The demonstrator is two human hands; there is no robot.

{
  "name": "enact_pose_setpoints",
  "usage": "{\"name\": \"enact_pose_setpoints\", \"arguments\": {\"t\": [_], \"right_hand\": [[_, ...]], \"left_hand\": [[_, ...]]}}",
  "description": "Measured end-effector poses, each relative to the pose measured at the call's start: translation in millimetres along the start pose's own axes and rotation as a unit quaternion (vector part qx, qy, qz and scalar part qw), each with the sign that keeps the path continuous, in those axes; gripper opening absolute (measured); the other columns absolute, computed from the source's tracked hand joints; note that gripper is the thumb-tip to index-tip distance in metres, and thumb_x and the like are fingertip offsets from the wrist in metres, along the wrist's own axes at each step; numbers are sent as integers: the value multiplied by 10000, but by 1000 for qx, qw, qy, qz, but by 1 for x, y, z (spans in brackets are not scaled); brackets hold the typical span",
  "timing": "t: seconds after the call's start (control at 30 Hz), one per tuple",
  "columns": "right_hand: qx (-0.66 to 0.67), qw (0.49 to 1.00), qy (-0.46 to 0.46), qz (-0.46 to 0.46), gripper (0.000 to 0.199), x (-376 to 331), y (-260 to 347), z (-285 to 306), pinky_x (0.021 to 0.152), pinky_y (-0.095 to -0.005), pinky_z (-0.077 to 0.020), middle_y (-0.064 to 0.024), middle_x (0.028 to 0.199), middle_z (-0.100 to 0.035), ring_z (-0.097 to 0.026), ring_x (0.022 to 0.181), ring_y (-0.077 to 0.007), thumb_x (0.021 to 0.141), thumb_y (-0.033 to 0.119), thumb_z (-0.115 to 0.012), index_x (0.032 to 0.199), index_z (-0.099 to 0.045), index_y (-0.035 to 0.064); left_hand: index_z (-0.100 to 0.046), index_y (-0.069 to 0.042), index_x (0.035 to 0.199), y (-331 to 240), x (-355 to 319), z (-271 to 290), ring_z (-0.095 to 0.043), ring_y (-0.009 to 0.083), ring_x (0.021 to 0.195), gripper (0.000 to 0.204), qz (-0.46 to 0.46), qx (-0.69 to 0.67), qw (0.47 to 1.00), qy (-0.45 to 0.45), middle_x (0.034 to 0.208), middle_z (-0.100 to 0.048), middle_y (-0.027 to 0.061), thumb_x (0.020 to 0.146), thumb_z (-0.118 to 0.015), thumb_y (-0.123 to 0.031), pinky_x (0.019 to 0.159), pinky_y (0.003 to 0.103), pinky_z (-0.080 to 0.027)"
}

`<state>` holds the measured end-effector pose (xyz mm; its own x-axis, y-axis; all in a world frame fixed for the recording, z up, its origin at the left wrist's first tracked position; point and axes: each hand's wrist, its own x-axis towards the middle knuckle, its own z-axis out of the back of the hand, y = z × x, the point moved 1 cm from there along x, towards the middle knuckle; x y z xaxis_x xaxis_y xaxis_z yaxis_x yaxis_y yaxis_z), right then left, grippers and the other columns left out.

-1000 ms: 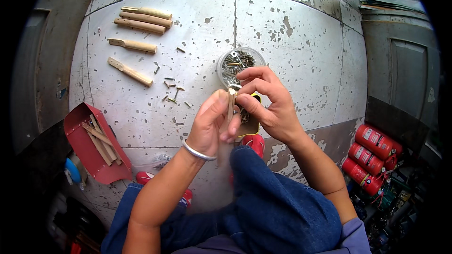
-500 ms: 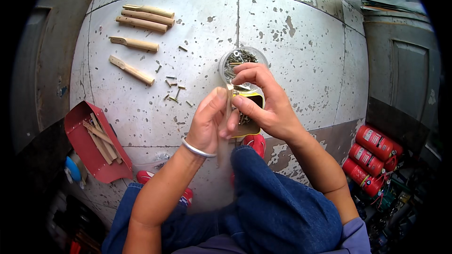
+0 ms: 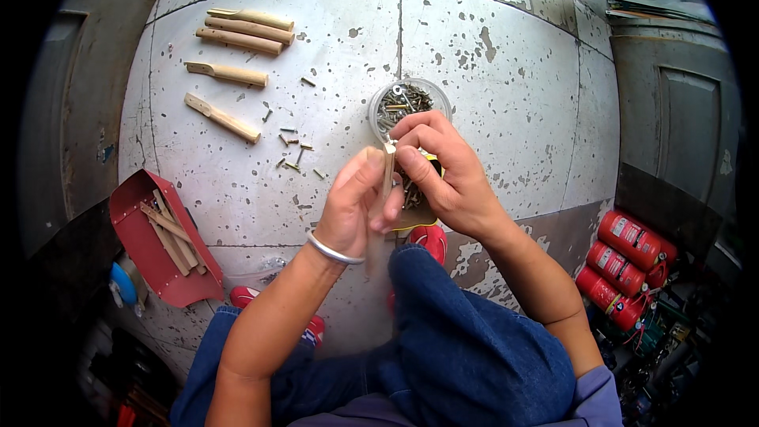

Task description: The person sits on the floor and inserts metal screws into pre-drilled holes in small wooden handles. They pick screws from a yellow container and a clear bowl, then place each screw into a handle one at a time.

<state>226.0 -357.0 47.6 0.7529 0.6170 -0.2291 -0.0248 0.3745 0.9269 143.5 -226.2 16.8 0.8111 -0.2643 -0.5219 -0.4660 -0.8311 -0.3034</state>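
My left hand (image 3: 357, 209), with a silver bracelet on the wrist, grips a slim wooden stick (image 3: 387, 174) held upright in the middle of the view. My right hand (image 3: 444, 174) pinches a small screw (image 3: 390, 145) at the stick's top end, fingertips touching the left hand's. Just beyond the hands stands a round clear tub (image 3: 409, 101) full of small screws. A yellow container (image 3: 419, 213) lies partly hidden under my right hand.
Several carved wooden handles (image 3: 241, 30) lie at the far left of the worn white tabletop (image 3: 506, 71), with loose screws (image 3: 292, 146) scattered nearer. A red tray (image 3: 134, 237) of wooden sticks hangs off the left edge. Red canisters (image 3: 624, 257) lie on the floor at right.
Both hands have drifted slightly nearer me, away from the screw tub; my right fingers have shifted onto the stick's top with a screw. The rest is unmoved.
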Motion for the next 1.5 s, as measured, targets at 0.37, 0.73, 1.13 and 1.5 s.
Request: {"name": "enact_pose_setpoints", "arguments": {"t": [0.37, 0.73, 1.13, 1.5], "right_hand": [[-2, 999, -6, 34, 137, 1, 2, -4, 937, -365, -396, -136, 1109, -533, -530, 1043, -258, 866, 136, -610, 919, -580, 14], [10, 998, -49, 34, 167, 5, 4, -7, 885, -391, -412, -139, 1050, -567, -530, 1018, -310, 892, 176, -579, 873, -606, 12], [-29, 999, -9, 36, 171, 5, -1, -3, 922, -380, -378, -134, 1093, -547, -522, 1023, -265, 887, 183, -586, 868, -591, 13], [5, 1000, 7, 24, 164, 5, -6, -3, 928, -388, -386, -150, 1130, -525, -518, 1052, -285, 880, 178, -594, 877, -582, 15]], "left_hand": [[-504, -91, 1011, -3, -2, 4, -373, 79, 425, 348, -5, -12, 1000, 0, 600, -518, 40, 984, -413, -426, 419, 205, -328], [-502, -84, 1046, -2, -3, 4, -371, 82, 426, 353, -1, -15, 1000, -11, 603, -518, 45, 982, -420, -422, 421, 204, -324], [-506, -89, 1040, -1, -1, 6, -381, 83, 432, 345, -1, -20, 1000, -8, 602, -517, 42, 980, -426, -419, 417, 203, -319], [-505, -83, 1039, 1, 0, 9, -382, 89, 434, 348, -2, -19, 1000, -4, 608, -523, 47, 980, -424, -417, 422, 207, -327]]}}
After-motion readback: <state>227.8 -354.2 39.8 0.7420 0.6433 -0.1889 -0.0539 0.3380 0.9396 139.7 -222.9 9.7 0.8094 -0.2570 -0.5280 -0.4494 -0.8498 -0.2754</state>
